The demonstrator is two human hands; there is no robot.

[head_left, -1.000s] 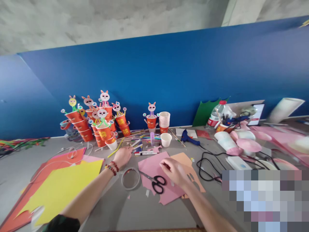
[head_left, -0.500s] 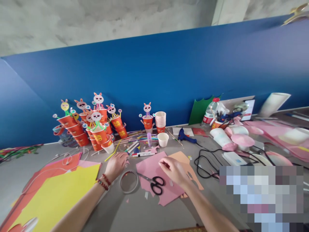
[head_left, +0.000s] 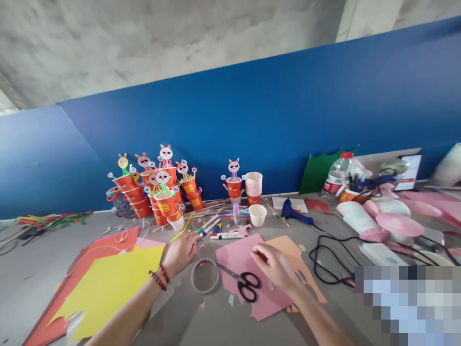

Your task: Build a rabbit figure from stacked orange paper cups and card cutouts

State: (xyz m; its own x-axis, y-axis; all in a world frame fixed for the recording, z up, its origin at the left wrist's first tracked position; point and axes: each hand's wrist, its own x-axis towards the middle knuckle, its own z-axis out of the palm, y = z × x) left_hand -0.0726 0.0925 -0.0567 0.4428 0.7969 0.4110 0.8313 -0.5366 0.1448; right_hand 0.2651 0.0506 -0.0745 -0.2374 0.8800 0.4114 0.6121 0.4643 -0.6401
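Several bunny cups (head_left: 165, 204) look finished already, clustered at 10–11 o'clock if you use the pink sheet (head_left: 268, 300) as the clock center, plus a lone bunny cup (head_left: 234, 187) near 12. What's left, I'd guess: the stack of cups (head_left: 254, 185) beside it has no faces, and the pink sheet has bites out of its edge but plenty of paper remaining. Scissors (head_left: 239, 277) lie on it, blades toward 10.

Right hand (head_left: 275, 266) is loosely curled over the sheet; can't tell if the fingertips pinch anything. Left hand (head_left: 182, 252) is at about 10, fingers slightly apart and bent down just short of the markers (head_left: 211, 225); its underside's hidden, so no idea what's under there. Tape ring (head_left: 206, 291) sits at 9.
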